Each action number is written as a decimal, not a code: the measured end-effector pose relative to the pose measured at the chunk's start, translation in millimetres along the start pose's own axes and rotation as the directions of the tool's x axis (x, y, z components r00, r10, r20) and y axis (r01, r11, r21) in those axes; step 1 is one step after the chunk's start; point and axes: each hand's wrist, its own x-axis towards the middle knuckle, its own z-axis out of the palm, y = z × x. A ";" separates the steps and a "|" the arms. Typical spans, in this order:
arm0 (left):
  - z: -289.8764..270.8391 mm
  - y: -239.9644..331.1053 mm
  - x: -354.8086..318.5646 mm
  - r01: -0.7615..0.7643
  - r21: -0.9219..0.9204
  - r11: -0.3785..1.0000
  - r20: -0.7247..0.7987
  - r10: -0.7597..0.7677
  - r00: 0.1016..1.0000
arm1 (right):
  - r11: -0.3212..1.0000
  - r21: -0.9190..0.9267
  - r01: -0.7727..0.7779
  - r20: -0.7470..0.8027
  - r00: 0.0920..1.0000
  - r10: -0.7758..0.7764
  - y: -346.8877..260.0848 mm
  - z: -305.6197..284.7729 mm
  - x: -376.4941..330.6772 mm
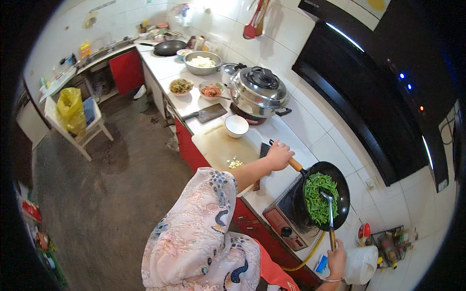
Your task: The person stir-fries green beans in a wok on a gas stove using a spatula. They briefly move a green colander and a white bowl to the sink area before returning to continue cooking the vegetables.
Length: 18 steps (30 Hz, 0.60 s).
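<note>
My left hand [280, 155] is closed round the wooden handle of a black wok [343, 191]. Cut green beans [318, 194] fill much of the wok. In my right hand [336, 262] is the wooden grip of a spatula [331, 213], whose metal head lies among the beans. The wok is at the gas stove [284, 220]; whether it rests on the burner or is lifted, I cannot tell. Close to my left hand are a dark cleaver blade [264, 150] and a cutting board [208, 145] with chopped garlic-like bits [235, 162].
Left along the counter are a white bowl [236, 126], a cleaver [211, 113], a lidded steel pot [259, 92], food bowls [181, 86] and a basin [202, 63]. A white bucket [361, 264] stands beside my right hand. The range hood [359, 97] hangs above. A chair [97, 116] stands behind, left.
</note>
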 end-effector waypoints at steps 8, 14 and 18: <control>5.0 -28.0 -5.5 -0.050 -0.004 0.999 -0.003 0.050 0.999 | 0.990 0.138 -0.026 0.032 0.999 0.022 23.8 -39.2 6.4; -5.3 -6.3 -2.9 -0.091 -0.043 0.995 -0.095 0.086 0.992 | 0.793 0.523 -0.311 0.235 0.948 0.216 26.1 -32.6 40.4; -6.1 -1.5 -1.5 -0.066 -0.032 0.997 -0.044 0.065 0.997 | 0.733 0.587 -0.344 0.349 0.924 0.154 44.4 -21.1 75.8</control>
